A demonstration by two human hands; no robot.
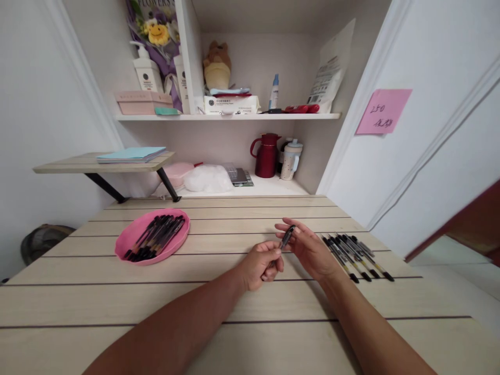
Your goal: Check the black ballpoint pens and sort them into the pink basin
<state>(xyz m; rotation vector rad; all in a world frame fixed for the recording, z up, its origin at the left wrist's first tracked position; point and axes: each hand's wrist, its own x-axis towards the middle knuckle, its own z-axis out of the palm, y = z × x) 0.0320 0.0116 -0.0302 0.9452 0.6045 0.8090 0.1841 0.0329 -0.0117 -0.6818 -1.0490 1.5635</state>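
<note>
In the middle of the table, my left hand (pixel 263 264) is closed around the lower part of a black pen (pixel 287 237), which tilts up and to the right. My right hand (pixel 308 250) has its thumb against the pen's upper, dark end, with other fingers stretched out behind it. Just right of that hand lie several pens (pixel 353 256) in a slanted row, with black ends towards me and yellowish bands near them. A pink dish (pixel 185 237) on the left holds a pile of dark pens (pixel 158 237).
A small raised shelf (pixel 78 165) with a blue-covered notebook (pixel 132 154) stands at the back left. Behind the table, a cabinet holds a red jug (pixel 267 156), a light tumbler (pixel 291 160) and a white plastic bag (pixel 208 178). A pink note (pixel 384 111) sticks to the right wall.
</note>
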